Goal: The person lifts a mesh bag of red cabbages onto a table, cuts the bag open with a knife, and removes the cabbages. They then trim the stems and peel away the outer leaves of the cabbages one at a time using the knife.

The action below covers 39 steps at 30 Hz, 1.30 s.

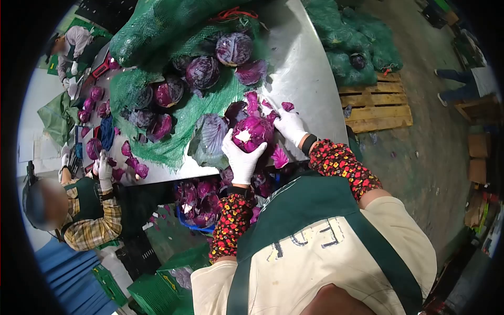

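Observation:
My left hand [243, 161], in a white glove, cups a peeled red cabbage [258, 129] from below and the side, its pale cut stem facing up. Just right of the cabbage is my gloved right hand [290, 126], its fingers curled. A thin pale shape, perhaps a blade, runs from it toward the upper left; I cannot make out what it holds. A large outer cabbage leaf [211, 135] lies to the left. Purple leaf scraps [280, 156] lie around the hands on the metal table [302, 68].
Several unpeeled cabbages [202, 72] rest on green netting [184, 136]. Below the table edge stands a blue crate [202, 229] of purple leaves. One co-worker [86, 210] handles cabbage at left; another person [73, 44] is farther back. Netted sacks [362, 39] sit on a wooden pallet [378, 107].

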Motion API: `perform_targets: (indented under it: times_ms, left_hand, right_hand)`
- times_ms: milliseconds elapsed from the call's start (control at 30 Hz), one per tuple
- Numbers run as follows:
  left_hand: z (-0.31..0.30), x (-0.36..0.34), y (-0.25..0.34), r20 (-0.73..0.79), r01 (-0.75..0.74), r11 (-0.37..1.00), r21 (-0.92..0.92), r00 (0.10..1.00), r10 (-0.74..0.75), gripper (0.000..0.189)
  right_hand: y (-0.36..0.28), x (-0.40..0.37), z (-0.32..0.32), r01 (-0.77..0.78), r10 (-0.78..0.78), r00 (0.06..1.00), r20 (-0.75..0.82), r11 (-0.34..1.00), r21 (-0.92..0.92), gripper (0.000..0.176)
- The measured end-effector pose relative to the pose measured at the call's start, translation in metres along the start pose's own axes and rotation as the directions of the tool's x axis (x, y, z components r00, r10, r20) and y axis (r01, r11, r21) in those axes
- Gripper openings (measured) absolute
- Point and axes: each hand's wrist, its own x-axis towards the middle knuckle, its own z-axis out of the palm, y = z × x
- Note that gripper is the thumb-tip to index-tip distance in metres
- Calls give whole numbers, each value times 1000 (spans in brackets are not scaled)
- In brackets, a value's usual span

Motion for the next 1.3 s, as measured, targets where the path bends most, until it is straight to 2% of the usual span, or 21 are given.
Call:
perform_targets:
  times_ms: [33, 100, 133, 233, 300, 367, 433, 500, 567, 633, 700, 733, 767, 800, 900, 967, 1000, 1067, 1167, 1233, 1300]
  left_hand:
    - [-2, -2, -2, 1, 7, 999, -38, 1000, -7, 100]
    - [2, -4, -7, -35, -52, 999, -4, 998, 51, 102]
    - [4, -4, -8, -42, -66, 998, 21, 997, 67, 103]
    - [9, 2, 2, -37, -144, 985, 94, 988, 148, 103]
    - [10, 7, 7, -24, -173, 980, 100, 984, 176, 102]
    - [8, 11, 10, 43, -199, 974, 111, 980, 196, 101]
    - [6, 15, 5, 68, -225, 966, 130, 974, 217, 100]
    - [4, 24, -8, 94, -200, 980, 10, 976, 198, 101]
    - [10, 38, -33, 20, -73, 944, -323, 996, 83, 95]
    - [-7, 54, -26, 177, 156, 872, -464, 981, -81, 83]
    - [-18, 69, -28, 445, 275, 802, -529, 896, -14, 69]
    - [-21, 71, -28, 443, 188, 794, -579, 889, 113, 69]
    - [-24, 70, -27, 438, 106, 774, -624, 868, 235, 68]
    - [-27, 72, -32, 475, 6, 823, -568, 819, 321, 71]
    - [-48, 66, -13, 540, -93, 918, -385, 784, 306, 73]
    - [-47, 54, -13, 533, -176, 942, -287, 788, 310, 74]
    - [-47, 47, -1, 493, -151, 959, -241, 832, 255, 77]
    - [-29, 29, 17, 361, -16, 981, -195, 928, 87, 94]
    - [7, 8, 33, 35, -149, 987, 66, 989, 147, 97]
    - [11, 5, 33, 2, -234, 966, 105, 972, 235, 98]
    - [7, 4, 31, 40, -287, 955, 75, 958, 284, 100]
  right_hand:
    - [4, -1, 2, 2, -2, 1000, 6, 1000, 5, 33]
    - [-9, -6, -29, -262, 137, 944, 299, 861, 436, 46]
    - [-17, -11, -46, -344, 127, 897, 424, 802, 488, 63]
    - [-31, -27, -67, -361, 53, 848, 527, 785, 503, 65]
    - [-25, -21, -61, -471, -18, 797, 603, 607, 640, 61]
    - [-21, -14, -64, -546, 2, 740, 673, 586, 599, 35]
    - [-8, -12, -49, -527, 102, 787, 608, 622, 578, 28]
    - [11, -13, -22, -568, 196, 787, 585, 600, 563, 28]
    - [19, -22, -6, -436, 146, 876, 459, 645, 628, 28]
    - [1, -40, -22, -488, 167, 847, 505, 621, 613, 27]
    - [11, -40, -23, -492, 230, 840, 492, 705, 511, 32]
    - [16, -36, -26, -279, 164, 952, 257, 811, 514, 37]
    - [18, -31, -30, -64, 63, 998, 17, 886, 459, 42]
    - [3, -26, -57, 75, -50, 995, -82, 936, 345, 52]
    - [-25, -17, -92, 49, -126, 964, 233, 950, 308, 68]
    - [-20, -11, -72, 119, -186, 931, 313, 968, 220, 72]
    - [-27, -13, -69, 123, -246, 913, 325, 926, 358, 71]
    - [-41, -14, -69, 108, -215, 917, 335, 944, 312, 64]
    - [-55, -12, -81, 124, -194, 909, 370, 971, 204, 59]
    - [-50, -8, -80, 145, -180, 907, 381, 982, 119, 58]
    - [-35, -3, -68, 190, -290, 887, 359, 938, 288, 62]
